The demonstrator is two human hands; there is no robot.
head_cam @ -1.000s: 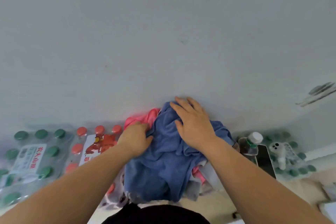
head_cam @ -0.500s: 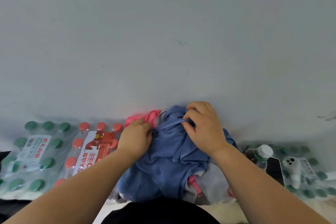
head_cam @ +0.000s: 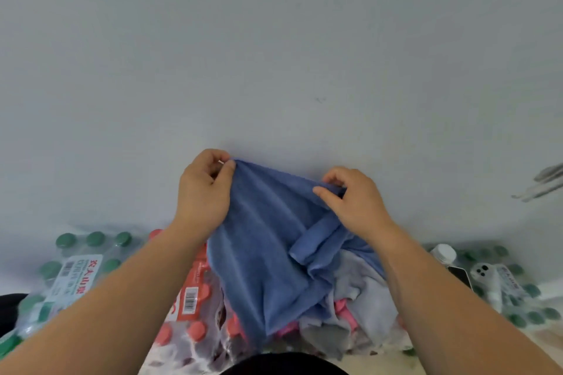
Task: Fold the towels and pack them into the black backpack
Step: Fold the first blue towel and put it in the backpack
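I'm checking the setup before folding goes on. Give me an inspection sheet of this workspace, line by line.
Surface: no table seen; the towel heap appears to rest on shrink-wrapped bottle packs.
Job's things: blue towel held up by its top edge; grey towel and pink towel crumpled beneath; black shape at the bottom edge, cannot tell if it is the backpack.
Clutter: green-capped pack, red-capped pack, white-capped bottle, white phone.
Grippers: left hand and right hand each pinch the blue towel's upper edge.
Cables: nothing seen.
Surroundings: plain grey wall.
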